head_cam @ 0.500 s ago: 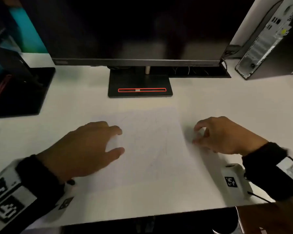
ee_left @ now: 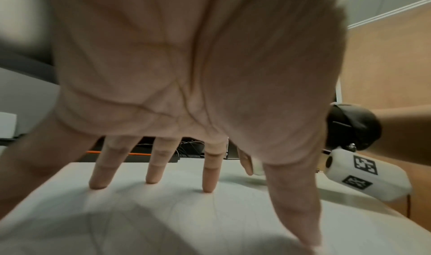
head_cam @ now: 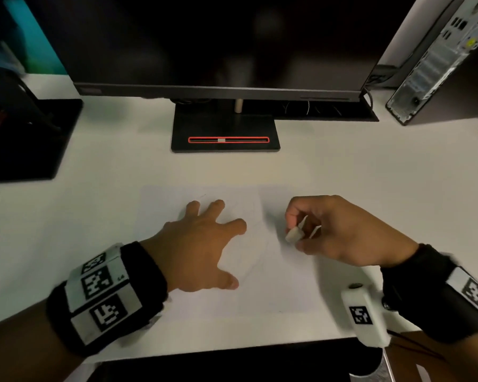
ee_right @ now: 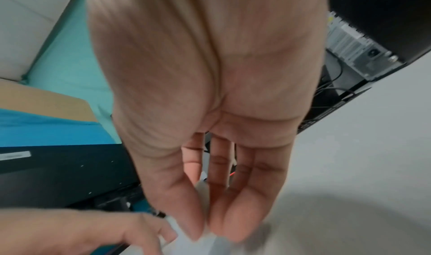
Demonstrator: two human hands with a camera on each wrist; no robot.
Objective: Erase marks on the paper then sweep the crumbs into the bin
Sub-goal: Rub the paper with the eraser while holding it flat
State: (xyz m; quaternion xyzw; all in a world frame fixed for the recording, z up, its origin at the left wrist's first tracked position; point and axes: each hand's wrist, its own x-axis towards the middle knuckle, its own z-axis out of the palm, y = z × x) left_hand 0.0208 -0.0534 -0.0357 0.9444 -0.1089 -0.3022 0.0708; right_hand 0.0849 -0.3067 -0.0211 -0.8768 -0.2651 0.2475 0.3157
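A person's left hand (head_cam: 202, 245) lies spread, fingers straight, on the single sheet of paper (head_cam: 273, 288) on a white table (head_cam: 370, 166); from the left wrist view, three fingertips (ee_left: 208, 186) and the thumb press down on the sheet, holding nothing. Just to the right of it, the right hand (head_cam: 340, 230) pinches one small white eraser (head_cam: 293, 235) between thumb and curled fingers, its lower end at or just above the paper near the sheet's right part; the pictures do not settle whether it touches. In the right wrist view the eraser (ee_right: 202, 189) shows only as a pale sliver between thumb and fingers, blurred.

Faint pencil marks (head_cam: 255, 260) run across the paper between the two hands. Crumbs are too small to make out.

Each wrist wears one black band, two in all: the left band (head_cam: 108, 296) carries three square coded tags, while the right band (head_cam: 436, 293) shows one tag, with one white camera housing (head_cam: 363, 312) below the right wrist bearing another.

Beyond the fingers stands one dark monitor (head_cam: 218, 42) on a black base (head_cam: 225, 130) with a single red-outlined slot. Farther right of the right hand is one computer tower (head_cam: 442, 59), its rear panel facing in. Left of the left hand sits a second black stand base (head_cam: 25, 139).
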